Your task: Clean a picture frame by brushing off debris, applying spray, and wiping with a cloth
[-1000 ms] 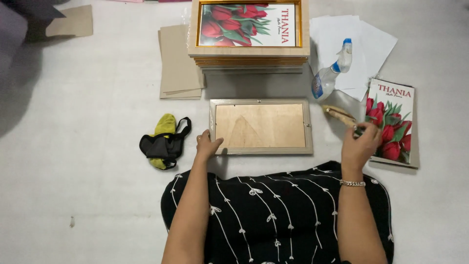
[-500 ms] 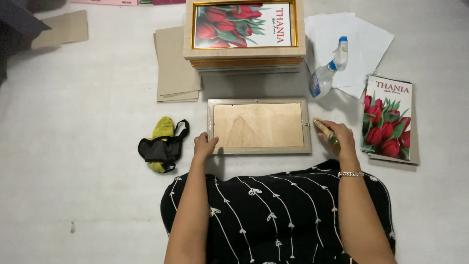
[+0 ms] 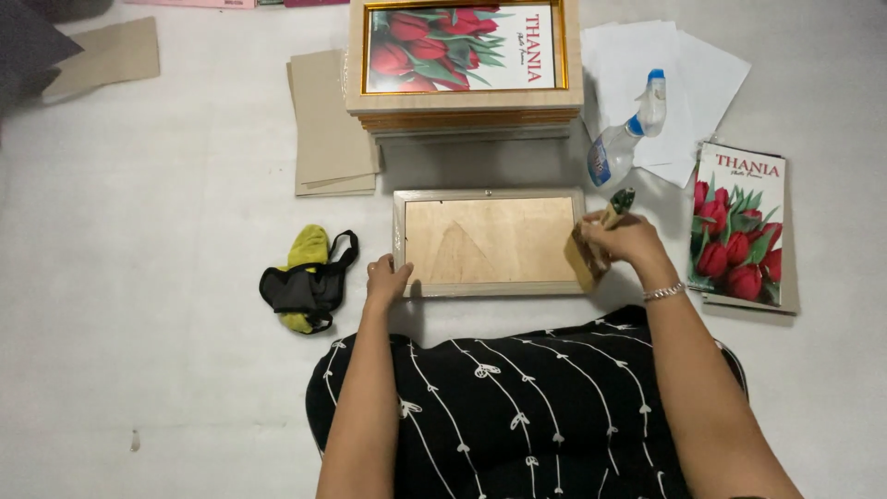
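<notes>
A picture frame (image 3: 490, 242) lies face down on the floor in front of me, its plain wooden back panel showing. My left hand (image 3: 386, 279) rests flat on the frame's lower left corner. At the frame's right edge my right hand (image 3: 621, 242) grips a small brush (image 3: 591, 251) with a tan head and a dark green handle tip. The brush head touches the right rim of the frame. A bracelet sits on my right wrist.
A stack of frames (image 3: 465, 65) with a red tulip print on top stands behind. Brown backing boards (image 3: 328, 125) lie to its left, white sheets (image 3: 684, 79) and a spray bottle (image 3: 624, 139) to the right. Tulip prints (image 3: 739, 226) lie far right, a yellow-black cloth bundle (image 3: 305, 277) on the left.
My right hand came from the tulip prints at the right to the frame's right edge, carrying the brush. The left hand stayed on the lower left corner.
</notes>
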